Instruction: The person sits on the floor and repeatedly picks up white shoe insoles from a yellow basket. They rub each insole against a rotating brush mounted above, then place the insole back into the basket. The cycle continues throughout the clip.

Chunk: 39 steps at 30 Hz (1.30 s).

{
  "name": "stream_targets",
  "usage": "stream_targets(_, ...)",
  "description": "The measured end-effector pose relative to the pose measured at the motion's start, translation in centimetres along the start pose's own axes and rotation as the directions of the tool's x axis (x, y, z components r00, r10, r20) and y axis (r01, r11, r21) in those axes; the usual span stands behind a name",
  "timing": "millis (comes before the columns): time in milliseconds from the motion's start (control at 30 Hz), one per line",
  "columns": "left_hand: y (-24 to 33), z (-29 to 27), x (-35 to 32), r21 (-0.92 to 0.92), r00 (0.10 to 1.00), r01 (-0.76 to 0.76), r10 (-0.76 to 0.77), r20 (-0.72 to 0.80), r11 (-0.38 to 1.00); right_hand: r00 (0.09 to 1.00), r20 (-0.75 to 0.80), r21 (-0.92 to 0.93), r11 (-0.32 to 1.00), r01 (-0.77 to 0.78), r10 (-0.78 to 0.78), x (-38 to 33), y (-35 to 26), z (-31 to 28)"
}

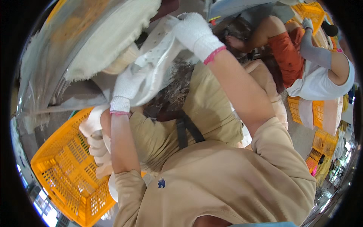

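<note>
A long, glossy white piece with small holes (160, 70) is held slantwise in front of me, and its exact kind is unclear. My right hand (192, 33), in a white knit glove with a pink cuff, closes round its far end. Lower down, my left hand (129, 84), gloved alike, grips its near left side. Just left of the piece is a large white cloth buffing wheel (109, 39) with a frayed rim. A cream-coloured hub (123, 60) shows beside the piece. Whether piece and wheel touch, I cannot tell.
A yellow plastic crate (43, 166) stands at my left, with stacked pale pieces (99, 148) along its right side. Grey sheeting (51, 85) surrounds the wheel. At the right sits another person in red-orange shorts (285, 56), near more yellow crates (323, 145).
</note>
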State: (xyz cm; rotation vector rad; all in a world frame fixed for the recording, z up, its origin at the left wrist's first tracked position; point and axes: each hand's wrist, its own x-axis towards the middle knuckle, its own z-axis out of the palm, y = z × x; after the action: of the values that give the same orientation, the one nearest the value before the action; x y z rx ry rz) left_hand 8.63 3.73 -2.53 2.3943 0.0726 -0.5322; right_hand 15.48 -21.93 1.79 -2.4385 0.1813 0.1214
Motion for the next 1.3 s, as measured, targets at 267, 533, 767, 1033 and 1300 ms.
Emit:
stream_targets(267, 10.0, 9.2, 2.4, -0.989, 0.998, -0.022, 0.061, -0.013, 0.147, 0.873, -0.121, -0.170, 0.876, 0.451, -0.473, -12.6, -1.2, -3.9)
stream_targets(533, 4.1, 8.3, 0.2, -0.966, 0.966, 0.245, 0.071, 0.250, 0.081, 0.598, 0.340, -0.469, 0.421, 0.777, -0.726, -12.9, 1.3, -3.1)
stream_targets(767, 2.0, 7.1, -4.2, -0.673, 0.827, 0.400, 0.562, -0.027, -0.621, 0.753, 0.049, -0.104, 0.747, 0.657, -0.656, -22.1, 1.0, 2.1)
stream_targets(1033, 1.1, 4.0, 0.3, -0.999, 0.999, -0.042, -0.018, -0.041, -0.009, 0.752, -0.070, -0.291, 0.734, 0.614, -0.656, -14.7, -5.5, 4.2)
stream_targets(1300, 1.0, 7.7, 2.2, -0.961, 0.963, -0.267, -0.022, -0.269, 0.075, 0.825, -0.191, -0.318, 0.829, 0.460, -0.532, -12.8, -6.9, 6.3)
